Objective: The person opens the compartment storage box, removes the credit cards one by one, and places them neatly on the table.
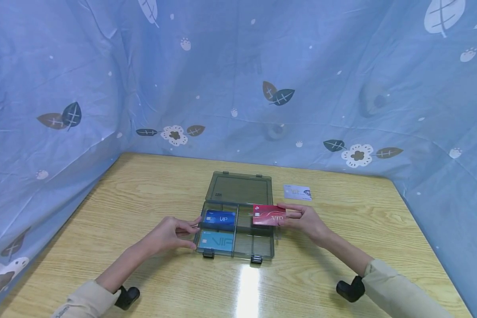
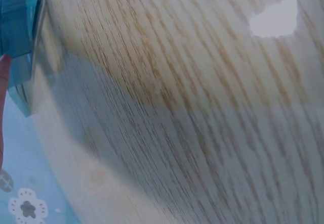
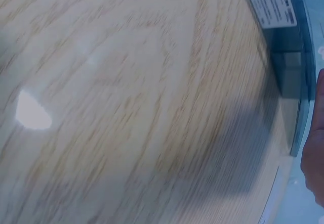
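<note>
A clear grey divided box (image 1: 262,248) sits mid-table, its lid (image 1: 239,189) folded back flat behind it. My right hand (image 1: 308,224) pinches a red VIP card (image 1: 264,214) by its right end, above the rear right compartment. In the rear left compartment lies a dark blue VIP card (image 1: 219,218); a light blue VIP card (image 1: 215,241) fills the front left one. Fairly straight fingers and thumb of my left hand (image 1: 168,235) touch the box's left side. One fingertip (image 2: 4,67) meets the box wall (image 2: 19,32) in the left wrist view.
Behind and right of the box, a silvery white VIP card (image 1: 296,192) lies on the wooden table (image 1: 151,176). Two latches (image 1: 256,259) stick out from the box's front. Blue patterned cloth (image 1: 230,79) hangs along the table's back and sides.
</note>
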Demonstrator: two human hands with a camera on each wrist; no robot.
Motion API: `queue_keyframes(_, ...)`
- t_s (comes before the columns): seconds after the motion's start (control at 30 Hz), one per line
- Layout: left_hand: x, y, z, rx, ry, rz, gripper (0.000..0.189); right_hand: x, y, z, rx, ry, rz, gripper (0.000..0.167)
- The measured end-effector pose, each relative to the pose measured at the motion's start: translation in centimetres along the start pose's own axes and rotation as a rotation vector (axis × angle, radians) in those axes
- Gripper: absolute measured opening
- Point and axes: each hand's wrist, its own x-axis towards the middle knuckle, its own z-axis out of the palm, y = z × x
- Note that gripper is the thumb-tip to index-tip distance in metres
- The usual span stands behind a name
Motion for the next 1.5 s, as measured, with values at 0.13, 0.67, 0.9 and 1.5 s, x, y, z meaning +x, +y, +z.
queue_keyframes(0.13, 0.0, -0.1, 0.0, -0.002, -0.001, 0.000, 0.036, -0.2, 0.3, -0.7, -0.026, 0.015, 0.012, 0.065)
queue_keyframes(0.67, -0.1, -0.1, 0.0, 0.001, 0.002, 0.006, 0.036, -1.4, 1.1, -4.5, 0.021, -0.004, -0.014, 0.065)
queue_keyframes(0.9, 0.0, -0.1, -0.1, -0.004, 0.002, -0.008, 0.036, -2.0, 1.7, -6.1, 0.025, 0.022, -0.020, 0.060)
queue_keyframes(1.5, 0.0, -0.1, -0.1, 0.011, 0.006, -0.001, 0.037, -3.5, 3.5, -10.4, 0.060, -0.008, -0.055, 0.045)
